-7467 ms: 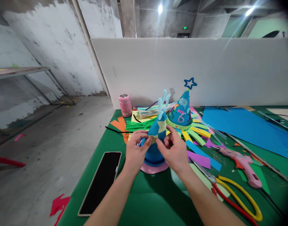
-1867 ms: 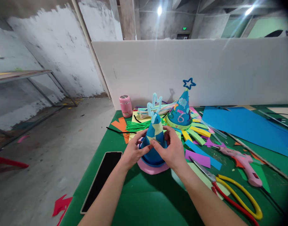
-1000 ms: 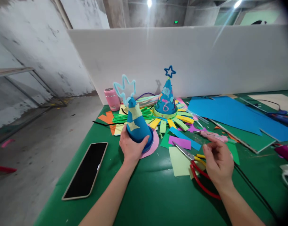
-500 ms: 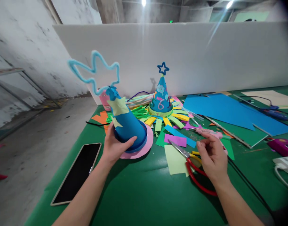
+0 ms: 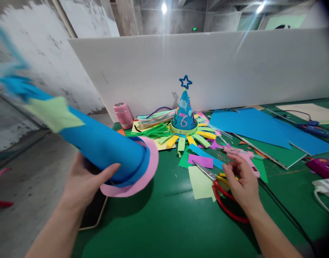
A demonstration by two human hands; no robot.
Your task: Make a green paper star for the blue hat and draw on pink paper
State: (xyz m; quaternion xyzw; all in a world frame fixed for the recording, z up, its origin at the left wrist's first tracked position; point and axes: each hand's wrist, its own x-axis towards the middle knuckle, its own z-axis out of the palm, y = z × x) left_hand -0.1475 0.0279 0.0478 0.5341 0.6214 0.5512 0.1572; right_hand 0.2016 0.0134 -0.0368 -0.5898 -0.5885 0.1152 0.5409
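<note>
My left hand grips a blue paper cone hat with a pink brim, lifted off the table and tipped towards the left; pale green stars are stuck on it and its pipe-cleaner top is blurred at the left edge. My right hand hovers with curled fingers over the red and yellow scissors, next to the pink glue gun. A second blue cone hat with a "6" and a blue star stands upright farther back.
A phone lies under my left hand at the green table's left edge. Coloured paper strips, green pipe cleaners, a pink cup, large blue sheets and a white board fill the back. Cables and chargers lie right.
My left hand has lifted the cone hat off the table and swung it up and left, close to the camera. My right hand has stayed by the scissors.
</note>
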